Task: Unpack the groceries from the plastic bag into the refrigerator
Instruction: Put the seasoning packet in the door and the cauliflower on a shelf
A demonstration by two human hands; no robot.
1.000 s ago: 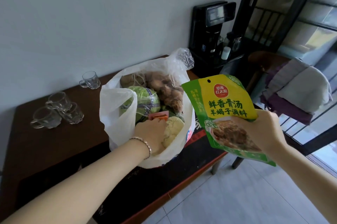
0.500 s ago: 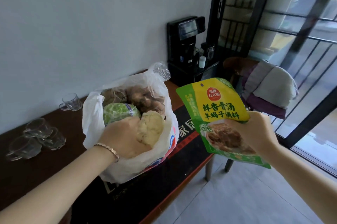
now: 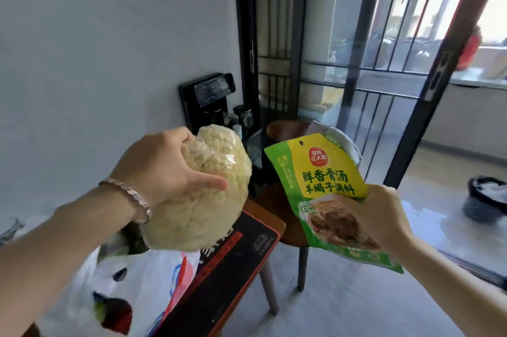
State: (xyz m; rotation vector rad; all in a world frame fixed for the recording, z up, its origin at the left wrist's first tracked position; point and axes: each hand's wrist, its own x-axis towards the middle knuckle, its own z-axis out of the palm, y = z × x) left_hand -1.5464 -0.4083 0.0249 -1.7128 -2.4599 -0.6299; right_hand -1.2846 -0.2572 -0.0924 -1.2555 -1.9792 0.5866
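Cauliflower (image 3: 208,199) in clear wrap sat in our left hand (image 3: 159,169), fingers and thumb curled round it, held above the plastic bag (image 3: 131,276). Our right hand (image 3: 375,218) gripped the lower part of a green-and-yellow seasoning pouch (image 3: 321,180). Both were out of the bag, but no refrigerator was in sight. The bag slumped on the table (image 3: 274,217) with dark shapes showing through — we judged most of the unpacking left.

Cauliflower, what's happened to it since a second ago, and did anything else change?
The left hand, which was reaching into the plastic bag, has closed round the cauliflower and lifted it up out. The right hand holds the seasoning packet as before; the bag stays on the table.
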